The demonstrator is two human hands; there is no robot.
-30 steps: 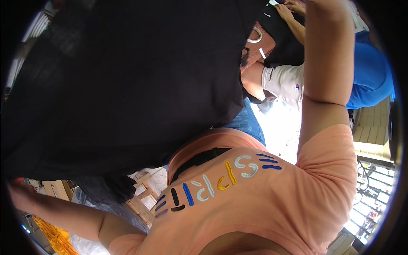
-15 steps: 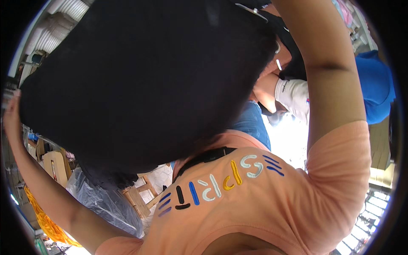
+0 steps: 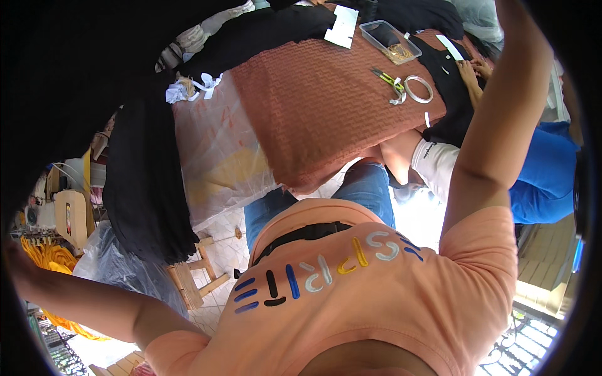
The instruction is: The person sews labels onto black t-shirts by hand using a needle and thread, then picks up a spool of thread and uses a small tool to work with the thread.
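A broad black cloth (image 3: 119,56) is raised across the upper left, and a long black length (image 3: 145,175) hangs down beside the table. My left hand (image 3: 17,269) is at the far left rim, below the raised cloth; shadow and blur hide its fingers, so its grip does not show. My right forearm (image 3: 511,94) reaches up past the top edge at the right, and that hand is outside the picture. A table with a reddish-brown textured cover (image 3: 307,106) stands before me, more black fabric (image 3: 263,34) lying along its far side.
On the table are green-handled scissors (image 3: 387,78), a white tape roll (image 3: 418,89), a clear plastic box (image 3: 395,47) and a white card (image 3: 342,26). At the right, another person's hands (image 3: 471,78) rest on black fabric. A wooden stool (image 3: 188,285) and clear plastic bag (image 3: 119,263) stand lower left.
The black cloth has swung from the middle to the upper left, uncovering the table and my legs. My left hand has dropped lower along the left rim.
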